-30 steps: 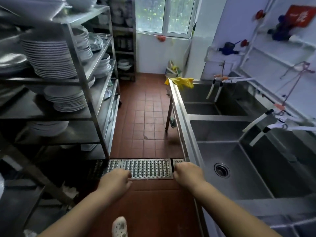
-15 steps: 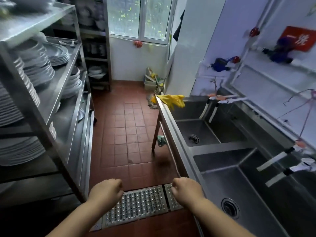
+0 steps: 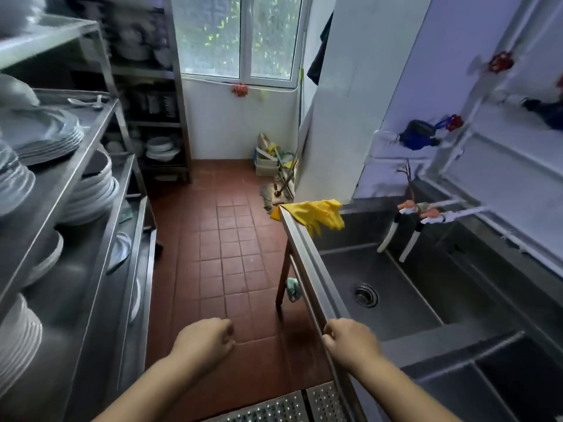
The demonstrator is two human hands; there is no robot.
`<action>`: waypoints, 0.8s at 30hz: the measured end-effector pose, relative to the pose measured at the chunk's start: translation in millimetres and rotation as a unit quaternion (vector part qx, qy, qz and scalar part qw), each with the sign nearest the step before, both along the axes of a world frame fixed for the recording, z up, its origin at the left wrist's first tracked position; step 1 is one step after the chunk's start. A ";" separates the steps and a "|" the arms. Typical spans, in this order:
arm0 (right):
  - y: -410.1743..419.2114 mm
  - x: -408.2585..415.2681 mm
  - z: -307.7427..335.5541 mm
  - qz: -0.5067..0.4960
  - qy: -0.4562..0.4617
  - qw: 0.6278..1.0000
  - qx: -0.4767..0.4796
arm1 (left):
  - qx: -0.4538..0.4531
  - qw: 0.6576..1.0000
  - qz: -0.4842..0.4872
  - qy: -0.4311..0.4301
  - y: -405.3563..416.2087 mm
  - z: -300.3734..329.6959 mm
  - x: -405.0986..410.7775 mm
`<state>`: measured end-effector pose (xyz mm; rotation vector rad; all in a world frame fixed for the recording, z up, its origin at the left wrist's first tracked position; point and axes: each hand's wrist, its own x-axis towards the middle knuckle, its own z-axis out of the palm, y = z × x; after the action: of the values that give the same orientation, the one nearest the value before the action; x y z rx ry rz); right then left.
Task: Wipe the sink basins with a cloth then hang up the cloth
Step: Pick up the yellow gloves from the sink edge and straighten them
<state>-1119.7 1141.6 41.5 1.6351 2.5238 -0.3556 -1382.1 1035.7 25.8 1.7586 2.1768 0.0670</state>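
A steel sink unit (image 3: pixel 307 245) runs along the right side. Its far basin (image 3: pixel 393 300) has a round drain, and a nearer basin (image 3: pixel 505 388) lies at the lower right. A small green cloth (image 3: pixel 293 289) hangs on the rail under the sink's front edge. My left hand (image 3: pixel 203 342) is a loose fist over the red tiled floor, holding nothing. My right hand (image 3: pixel 350 341) is also curled shut, right at the sink's front rail; I cannot tell whether it touches the rail.
Yellow rubber gloves (image 3: pixel 316 213) drape over the sink's far corner. Taps with white spouts (image 3: pixel 402 236) hang over the far basin. Steel racks with stacked white plates (image 3: pixel 91 190) line the left. A metal floor grate (image 3: pixel 274 406) lies below my hands. Cleaning tools lean in the far corner (image 3: pixel 274 169).
I have walked forward along the aisle: the floor grate has slipped behind my hands and the far basin and hanging cloth are closer. Both hands stay curled.
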 end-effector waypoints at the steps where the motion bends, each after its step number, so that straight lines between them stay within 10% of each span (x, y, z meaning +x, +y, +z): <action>1: 20.1 -7.6 -1.1 0.000 -0.001 1.000 -0.003 | 0.001 1.000 0.007 0.000 18.6 2.0 -9.2; 24: 327.7 -128.7 -12.0 -0.184 0.006 0.982 -0.040 | -0.019 0.992 -0.126 -0.015 407.0 -2.8 -153.9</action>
<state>-1248.4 1469.3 29.6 2.0690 2.1720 -0.4939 -1536.1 1442.7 23.0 1.9801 1.9052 -0.0088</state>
